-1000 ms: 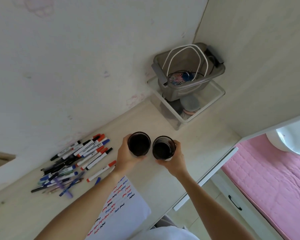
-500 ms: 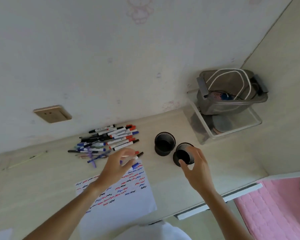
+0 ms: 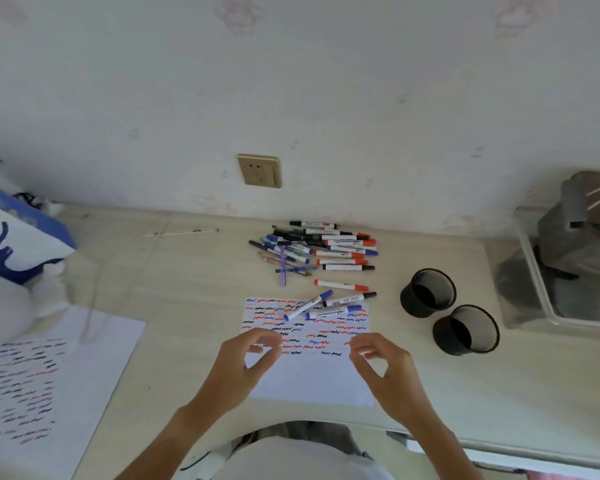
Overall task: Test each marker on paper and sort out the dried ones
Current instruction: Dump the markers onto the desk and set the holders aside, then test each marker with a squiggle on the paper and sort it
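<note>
Markers (image 3: pixel 321 252) look light, stiff, slick; I'd pinch mid-barrel. Both hands, left (image 3: pixel 245 362) and right (image 3: pixel 383 367), loosely curled, hold nothing.

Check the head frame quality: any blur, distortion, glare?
Head view: both hands, left and right, are motion-smeared at the fingertips; markers and paper stay fairly sharp; wide-angle bending curves the desk edge; light is soft and even, with no glare.
</note>
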